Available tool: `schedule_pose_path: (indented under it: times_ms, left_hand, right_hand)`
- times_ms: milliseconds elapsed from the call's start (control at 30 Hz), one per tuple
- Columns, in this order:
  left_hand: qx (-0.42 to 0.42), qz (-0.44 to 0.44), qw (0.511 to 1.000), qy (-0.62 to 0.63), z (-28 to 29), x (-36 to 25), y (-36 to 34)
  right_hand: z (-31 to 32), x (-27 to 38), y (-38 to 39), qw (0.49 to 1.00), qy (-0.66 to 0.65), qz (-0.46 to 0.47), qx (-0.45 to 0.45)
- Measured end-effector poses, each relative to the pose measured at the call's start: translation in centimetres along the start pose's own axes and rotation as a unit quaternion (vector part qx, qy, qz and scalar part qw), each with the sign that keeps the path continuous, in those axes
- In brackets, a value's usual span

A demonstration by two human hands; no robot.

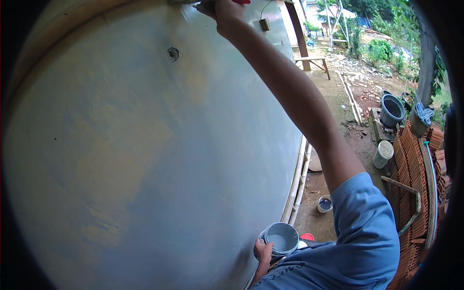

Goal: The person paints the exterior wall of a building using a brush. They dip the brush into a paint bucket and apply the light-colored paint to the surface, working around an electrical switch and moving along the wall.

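My right hand [229,10] is raised high against the wall, at the top edge of the view. Its fingers close round a red-handled tool [240,1], whose working end is mostly cut off, so its kind does not show. Low down beside the wall, my left hand [264,249] grips the rim of a dark bucket [289,232] with grey liquid inside. The wall [159,154] is smooth, grey with yellowish patches, and close in front of me. A small rough hole [173,54] is in its upper part, below and left of my right hand.
A bamboo ladder-like frame [296,186] runs along the wall's foot. On the ground to the right are a small pail [325,204], a white lidded bucket [383,153], a large dark tub [392,110] and stacked roof tiles [405,159]. A wooden bench [316,60] stands farther off.
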State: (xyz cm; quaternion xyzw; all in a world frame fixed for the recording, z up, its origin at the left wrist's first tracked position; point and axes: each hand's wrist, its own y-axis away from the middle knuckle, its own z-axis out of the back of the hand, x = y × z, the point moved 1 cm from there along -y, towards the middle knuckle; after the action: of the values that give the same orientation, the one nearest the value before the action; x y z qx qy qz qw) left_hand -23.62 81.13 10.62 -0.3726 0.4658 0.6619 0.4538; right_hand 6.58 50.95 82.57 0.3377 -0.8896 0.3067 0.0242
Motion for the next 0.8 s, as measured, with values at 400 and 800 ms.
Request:
schedule_pose_path:
  times_ms: [400,800]
  left_hand:
    - [0.043,0.003,0.993,-0.107,0.6,-2.8,1.4]
    - [0.002,0.03,0.998,0.048,1.1,0.6,1.6]
  right_hand:
    - [24.4,1.0,20.4,0.933,0.293,-0.113,-0.175]
    - [4.8,-3.3,9.2,0.996,0.083,-0.029,0.003]
